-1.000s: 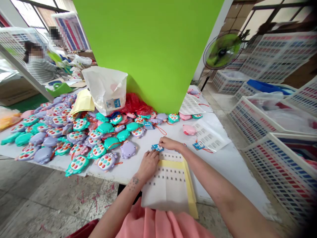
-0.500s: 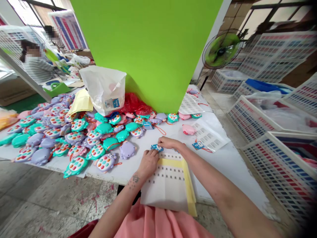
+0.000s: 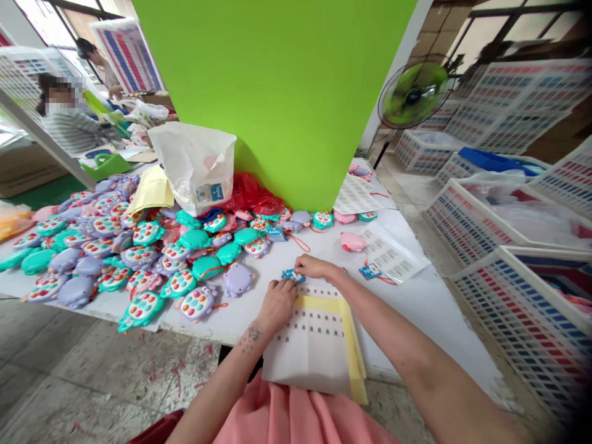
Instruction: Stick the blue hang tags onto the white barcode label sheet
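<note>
Left hand (image 3: 277,305) and right hand (image 3: 314,267) are both curled in over a small blue card tag (image 3: 293,276), fingers closed on it, near the desk's front edge. Tag is printed, but the text is too small to read. Just below the hands, a white barcode sheet on yellow backing (image 3: 314,345) lies at the front edge of the white desk (image 3: 416,314). Lilac turtle toy (image 3: 239,279) sits just left of the hands, beside a big heap of teal, lilac and pink toys (image 3: 139,259). To the right: pink toy (image 3: 352,242), second blue tag (image 3: 370,272), loose barcode sheet (image 3: 393,253). Farther back: white plastic bag (image 3: 194,166), red plastic bag (image 3: 252,196), green board (image 3: 272,92). Far right: white plastic crates (image 3: 522,320), floor fan (image 3: 414,92). Far left: co-worker (image 3: 69,117).
</note>
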